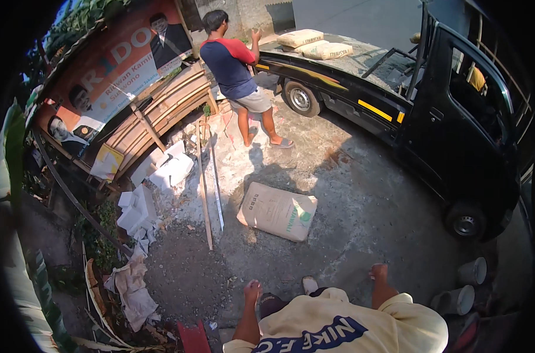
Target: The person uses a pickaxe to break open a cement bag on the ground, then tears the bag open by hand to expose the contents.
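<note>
My left hand [251,290] hangs low in front of me, with nothing visible in it and its fingers loosely apart. Out to the other side, my right hand [379,273] is likewise free, fingers loosely spread. Both hands are small in the view, so finger detail is limited. A full brown paper cement sack [276,212] with green print lies flat on the ground ahead, apart from both hands. More sacks [314,45] rest on the flat bed of a black pickup truck [361,100].
A person [233,76] in a blue and red shirt stands beside the truck bed. Long wooden strips [203,188], broken white blocks [139,209] and a crumpled sheet [133,288] lie at left, below a bannered bamboo fence [153,112]. White buckets [460,299] stand near right.
</note>
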`<state>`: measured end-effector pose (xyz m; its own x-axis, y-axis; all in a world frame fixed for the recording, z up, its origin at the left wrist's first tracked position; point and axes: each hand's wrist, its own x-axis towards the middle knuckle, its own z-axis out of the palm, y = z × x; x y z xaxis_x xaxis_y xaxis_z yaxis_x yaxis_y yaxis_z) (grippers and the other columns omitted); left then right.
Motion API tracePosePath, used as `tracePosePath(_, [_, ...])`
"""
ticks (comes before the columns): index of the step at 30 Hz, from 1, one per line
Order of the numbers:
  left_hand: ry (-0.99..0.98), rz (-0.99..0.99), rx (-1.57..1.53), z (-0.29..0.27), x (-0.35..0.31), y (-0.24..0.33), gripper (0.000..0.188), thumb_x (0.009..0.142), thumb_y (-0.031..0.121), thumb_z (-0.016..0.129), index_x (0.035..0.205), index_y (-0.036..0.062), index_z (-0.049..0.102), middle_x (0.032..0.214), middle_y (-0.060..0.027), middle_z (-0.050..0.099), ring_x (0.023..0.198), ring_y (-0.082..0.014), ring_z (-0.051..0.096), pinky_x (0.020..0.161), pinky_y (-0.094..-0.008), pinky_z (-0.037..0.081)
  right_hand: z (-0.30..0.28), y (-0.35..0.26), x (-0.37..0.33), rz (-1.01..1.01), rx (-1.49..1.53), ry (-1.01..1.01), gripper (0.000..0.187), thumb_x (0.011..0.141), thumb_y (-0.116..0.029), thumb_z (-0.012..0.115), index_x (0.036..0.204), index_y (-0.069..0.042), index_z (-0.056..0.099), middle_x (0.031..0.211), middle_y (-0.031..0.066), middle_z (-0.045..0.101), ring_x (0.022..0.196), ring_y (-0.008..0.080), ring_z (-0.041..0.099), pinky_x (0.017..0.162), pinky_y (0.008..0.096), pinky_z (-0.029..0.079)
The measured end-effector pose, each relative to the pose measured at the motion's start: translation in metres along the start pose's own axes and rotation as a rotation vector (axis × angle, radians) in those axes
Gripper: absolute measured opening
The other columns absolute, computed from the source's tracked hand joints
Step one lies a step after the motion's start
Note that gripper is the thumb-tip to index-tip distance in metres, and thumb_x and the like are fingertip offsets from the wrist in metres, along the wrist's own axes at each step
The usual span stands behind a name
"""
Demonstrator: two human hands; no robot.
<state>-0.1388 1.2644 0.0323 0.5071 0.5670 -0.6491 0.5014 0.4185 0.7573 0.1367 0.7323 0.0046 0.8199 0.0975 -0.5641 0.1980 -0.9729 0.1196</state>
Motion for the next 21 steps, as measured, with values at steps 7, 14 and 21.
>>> tracePosePath(7, [-0.756, 0.542, 0.705, 0.195, -0.021, 0.068, 0.048, 0.085, 0.031, 0.06, 0.121, 0.0003, 0.054, 0.097, -0.0185, 0.066, 0.084, -0.0246, 0.064, 0.076, -0.033, 0.049, 0.023, 0.061, -0.153, 0.498, 1.678, 0.731, 0.023, 0.079, -0.007, 0.064, 0.091, -0.002, 0.046, 0.067, 0.0088, 0.059, 0.057, 0.0165, 0.059, 0.048, 0.0289, 0.048])
tracePosePath(14, [-1.078, 0.479, 0.968, 0.14, -0.027, 0.059, 0.05, 0.089, 0.028, 0.058, 0.127, -0.0029, 0.047, 0.102, -0.0135, 0.063, 0.084, -0.0174, 0.062, 0.07, -0.0285, 0.05, 0.152, -0.099, -0.322, 0.893, 2.107, 0.872, 0.018, 0.076, -0.016, 0.07, 0.076, 0.0, 0.061, 0.067, 0.0086, 0.064, 0.06, 0.0141, 0.061, 0.059, 0.0286, 0.049])
tracePosePath(21, [-1.717, 0.487, 1.46, -0.075, 0.036, 0.039, 0.045, 0.088, 0.023, 0.057, 0.125, -0.001, 0.049, 0.097, -0.0115, 0.065, 0.08, -0.017, 0.063, 0.06, -0.0283, 0.05, 0.257, -0.334, -0.559, 0.977, 1.472, -0.142, 0.025, 0.073, -0.025, 0.073, 0.077, -0.001, 0.066, 0.066, 0.0113, 0.066, 0.062, 0.0208, 0.065, 0.061, 0.0342, 0.05])
